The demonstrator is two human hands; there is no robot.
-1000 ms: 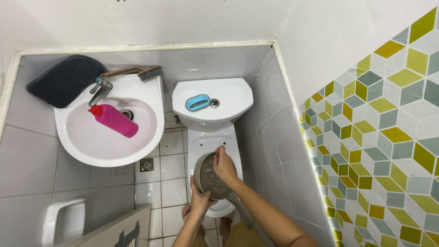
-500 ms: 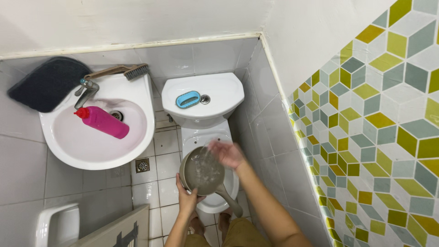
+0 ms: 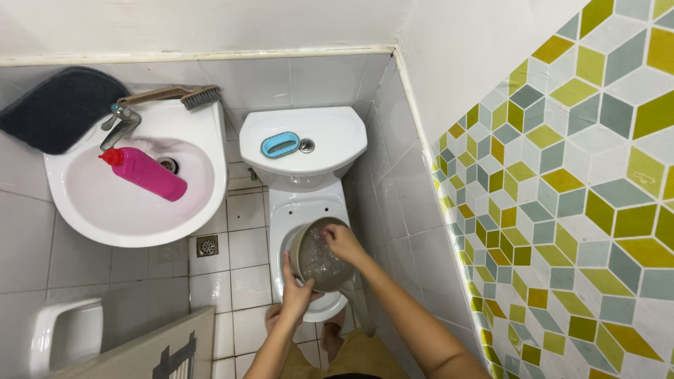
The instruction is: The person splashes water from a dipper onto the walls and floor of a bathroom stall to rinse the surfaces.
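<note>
Left hand (image 3: pixel 296 289) grips the rim of the round grey plastic dipper (image 3: pixel 321 255), fingers curled; right hand (image 3: pixel 344 243) reaches inside, fingers bent, holding nothing visible

Glossy white ceramic toilet (image 3: pixel 303 210); matt grey plastic dipper (image 3: pixel 319 258) holding water.

pink squeeze bottle (image 3: pixel 147 174) with a red nozzle cap, lying on its side in the white sink (image 3: pixel 84 210), cap towards the tap (image 3: pixel 116 125), no label visible

Left hand (image 3: pixel 295 288) gripping — right hand (image 3: pixel 342 242) curled, dipped.
</note>
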